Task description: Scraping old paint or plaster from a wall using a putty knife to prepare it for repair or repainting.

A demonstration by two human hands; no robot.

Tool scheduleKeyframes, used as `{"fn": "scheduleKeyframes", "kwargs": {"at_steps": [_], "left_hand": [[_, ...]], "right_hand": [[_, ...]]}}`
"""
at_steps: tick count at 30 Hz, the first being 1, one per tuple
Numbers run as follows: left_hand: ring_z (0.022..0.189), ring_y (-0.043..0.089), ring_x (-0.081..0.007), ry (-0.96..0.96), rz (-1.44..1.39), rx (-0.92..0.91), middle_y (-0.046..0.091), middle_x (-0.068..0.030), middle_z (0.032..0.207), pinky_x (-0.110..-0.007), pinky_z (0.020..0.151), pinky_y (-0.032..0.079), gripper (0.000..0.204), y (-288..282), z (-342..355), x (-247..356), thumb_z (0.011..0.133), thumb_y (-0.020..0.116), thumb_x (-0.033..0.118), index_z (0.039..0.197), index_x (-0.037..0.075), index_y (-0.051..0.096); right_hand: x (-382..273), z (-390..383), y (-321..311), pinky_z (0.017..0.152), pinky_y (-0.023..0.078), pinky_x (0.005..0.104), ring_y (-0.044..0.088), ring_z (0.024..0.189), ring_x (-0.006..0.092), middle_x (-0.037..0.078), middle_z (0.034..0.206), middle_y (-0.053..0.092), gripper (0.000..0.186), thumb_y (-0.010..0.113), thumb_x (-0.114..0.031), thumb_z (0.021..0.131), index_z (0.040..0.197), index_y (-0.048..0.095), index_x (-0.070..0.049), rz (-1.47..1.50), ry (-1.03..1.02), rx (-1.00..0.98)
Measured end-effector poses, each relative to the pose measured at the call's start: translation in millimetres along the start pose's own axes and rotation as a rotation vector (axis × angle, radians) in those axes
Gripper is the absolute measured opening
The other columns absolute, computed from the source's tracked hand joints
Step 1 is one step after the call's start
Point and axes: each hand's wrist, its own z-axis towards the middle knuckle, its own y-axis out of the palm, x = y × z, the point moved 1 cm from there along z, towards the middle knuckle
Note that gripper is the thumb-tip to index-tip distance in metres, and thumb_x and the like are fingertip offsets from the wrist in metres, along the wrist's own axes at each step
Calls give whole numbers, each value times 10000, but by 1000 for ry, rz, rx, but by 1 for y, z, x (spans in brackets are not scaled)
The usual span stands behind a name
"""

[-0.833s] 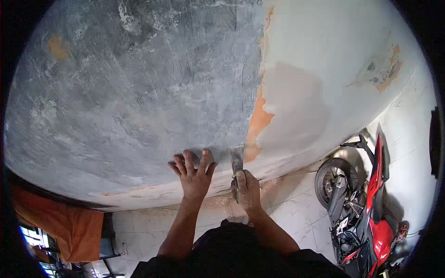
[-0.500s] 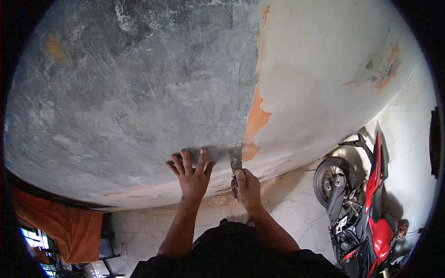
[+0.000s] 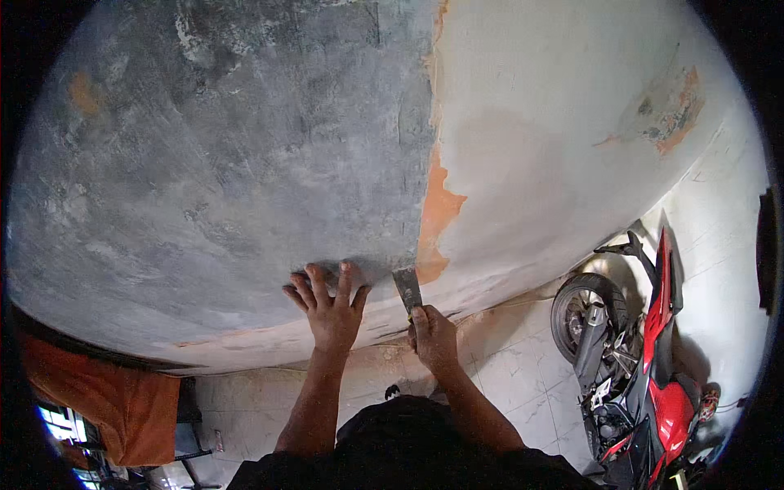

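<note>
My right hand (image 3: 433, 336) is closed around the handle of a scraper (image 3: 407, 289), its flat dark blade pointing up against the wall. The blade's edge meets the lower wall just left of an orange patch (image 3: 439, 214) where the top paint is gone. My left hand (image 3: 330, 312) lies with fingers spread on the grey bare part of the wall (image 3: 245, 163), a short way left of the scraper, and holds nothing. To the right of the ragged orange border, the wall still carries pale paint (image 3: 539, 163).
A red and black motorcycle (image 3: 671, 416) stands at the right, its wheel (image 3: 588, 318) near the wall's foot. An orange cloth (image 3: 131, 408) hangs at the lower left. Pale tiles (image 3: 514, 367) cover the floor. Another damaged paint spot (image 3: 674, 114) shows at the upper right.
The scraper has shifted slightly down and left, and its blade leans more to the left. My left hand stays spread on the wall. The wall appears shifted left in view.
</note>
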Motion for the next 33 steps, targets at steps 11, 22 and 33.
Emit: {"fn": "scheduleKeyframes", "kwargs": {"at_steps": [11, 22, 33], "left_hand": [[1439, -24, -551, -54, -39, 54, 33, -259, 1592, -768, 1072, 93, 985, 1, 5, 9, 765, 777, 527, 1550, 304, 225], [1445, -14, -538, -47, -24, 50, 32, -258, 1591, -773, 1067, 93, 969, 0, -1, 8, 775, 761, 540, 1549, 306, 227], [1433, 18, -561, -48, -19, 23, 67, -285, 1575, -774, 1063, 104, 946, 4, 1, 8, 774, 771, 526, 1536, 292, 262]], "right_hand": [[-12, 8, -8, 549, 483, 389, 603, 536, 239, 114, 603, 594, 378, 496, -338, 1021, 895, 597, 3, -165, 94, 0], [-35, 10, -6, 487, 450, 327, 546, 476, 145, 61, 560, 561, 355, 483, -290, 1028, 844, 580, -1, -188, -46, -18], [-34, 17, 3, 427, 395, 300, 485, 431, 110, 25, 530, 514, 362, 473, -313, 1033, 850, 563, -13, -52, -62, 9]]}}
